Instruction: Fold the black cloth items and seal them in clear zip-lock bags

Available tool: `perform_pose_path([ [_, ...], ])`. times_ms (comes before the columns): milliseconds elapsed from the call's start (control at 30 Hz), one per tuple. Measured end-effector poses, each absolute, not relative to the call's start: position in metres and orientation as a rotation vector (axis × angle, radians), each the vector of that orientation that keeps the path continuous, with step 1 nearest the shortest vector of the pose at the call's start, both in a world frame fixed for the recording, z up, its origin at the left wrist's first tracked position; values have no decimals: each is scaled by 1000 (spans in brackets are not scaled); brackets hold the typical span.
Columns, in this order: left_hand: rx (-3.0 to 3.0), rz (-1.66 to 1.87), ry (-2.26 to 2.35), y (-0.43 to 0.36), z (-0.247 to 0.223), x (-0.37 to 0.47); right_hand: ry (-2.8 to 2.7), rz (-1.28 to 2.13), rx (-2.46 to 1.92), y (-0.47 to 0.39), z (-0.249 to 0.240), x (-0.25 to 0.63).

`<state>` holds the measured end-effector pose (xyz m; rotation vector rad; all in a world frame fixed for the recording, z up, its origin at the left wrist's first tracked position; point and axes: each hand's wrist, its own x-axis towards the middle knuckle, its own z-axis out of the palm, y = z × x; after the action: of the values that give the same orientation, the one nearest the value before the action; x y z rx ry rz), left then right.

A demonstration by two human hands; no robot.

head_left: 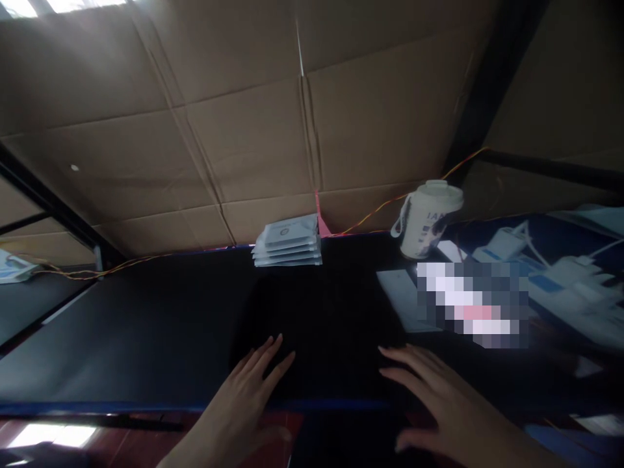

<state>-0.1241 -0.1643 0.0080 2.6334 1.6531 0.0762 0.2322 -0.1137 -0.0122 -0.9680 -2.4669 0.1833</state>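
My left hand is at the front edge of the dark table, fingers apart and nothing in it. To its right, my right hand is also spread over the front edge and holds nothing. A black item or dark patch lies on the tabletop between and beyond the hands; its outline is too dark to make out. Farther back sits a stack of flat, pale packets. A white sheet or packet lies beyond my right hand, its right side next to a pixelated bright area.
A white lidded cup with a strap stands at the back right. White power strips and plugs lie at the right. Cardboard panels rise behind the table. Thin orange wires run along its back edge, and dark metal posts frame both sides.
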Motion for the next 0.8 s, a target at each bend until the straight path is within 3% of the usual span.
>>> perform_pose_path([
  [267, 2717, 223, 1589, -186, -4, -139, -2323, 230, -1234, -157, -59, 274],
  [467, 2379, 470, 1738, -155, 57, -137, -1970, 554, -1404, -118, 2, 257],
  [600, 2173, 559, 1918, -98, 94, -140, -1765, 519, -1427, -41, 47, 215],
  [800, 1877, 529, 1846, -69, 75, -174, -1995, 347, -1659, 15, 35, 171],
])
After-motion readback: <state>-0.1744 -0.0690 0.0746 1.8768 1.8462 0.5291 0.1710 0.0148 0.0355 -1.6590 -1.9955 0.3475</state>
